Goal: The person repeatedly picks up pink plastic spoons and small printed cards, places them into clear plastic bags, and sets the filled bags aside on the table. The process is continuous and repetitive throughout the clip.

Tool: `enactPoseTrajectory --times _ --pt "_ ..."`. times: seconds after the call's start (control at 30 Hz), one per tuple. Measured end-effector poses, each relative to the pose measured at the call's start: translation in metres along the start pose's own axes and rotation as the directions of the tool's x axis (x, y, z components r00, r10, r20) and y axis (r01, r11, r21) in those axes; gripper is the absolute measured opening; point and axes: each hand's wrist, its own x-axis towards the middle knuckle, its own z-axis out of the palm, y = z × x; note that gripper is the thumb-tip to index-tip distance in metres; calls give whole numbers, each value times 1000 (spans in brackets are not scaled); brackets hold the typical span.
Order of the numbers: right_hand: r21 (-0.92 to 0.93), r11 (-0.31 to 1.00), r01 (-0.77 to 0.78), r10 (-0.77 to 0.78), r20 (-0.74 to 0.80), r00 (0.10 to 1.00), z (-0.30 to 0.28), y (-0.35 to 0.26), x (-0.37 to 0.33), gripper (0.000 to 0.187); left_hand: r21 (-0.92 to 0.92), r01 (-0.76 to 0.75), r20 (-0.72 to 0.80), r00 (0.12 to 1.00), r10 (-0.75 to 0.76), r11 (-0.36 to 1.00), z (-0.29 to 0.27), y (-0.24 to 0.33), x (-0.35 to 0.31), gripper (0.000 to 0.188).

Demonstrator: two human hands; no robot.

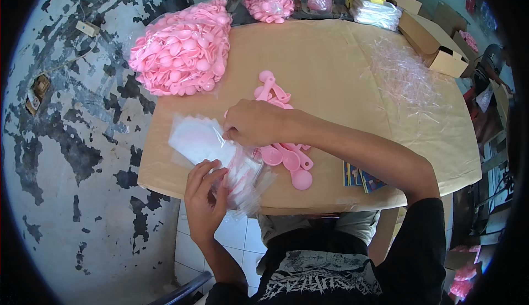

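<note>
Soft, even light covers the bench [336, 73]; glare flecks the clear bags [201, 144]; edges bow toward the black, vignetted rim.

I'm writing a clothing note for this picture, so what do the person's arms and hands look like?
The left hand and right hand are bare, with no glove, ring or watch visible. The forearms are bare too. The left sleeve and right sleeve are black and short.

One head-worn fisheye view looks down on the table [336, 79] from close above.
</note>
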Motion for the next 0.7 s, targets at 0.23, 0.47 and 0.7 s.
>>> enactPoseTrajectory --times 0.23,0.47,0.7 --pt "80 993 92 -75 -194 978 -68 -17 -73 19 158 -18 91 996 4 987 -12 1 5 23" --pt "302 947 -107 125 -41 991 -91 -35 -180 22 -852 313 247 947 -204 419 62 97 9 52" --pt "-130 977 -170 154 -122 981 -103 36 -274 25 -922 356 382 901 -208 -152 126 131 40 27"
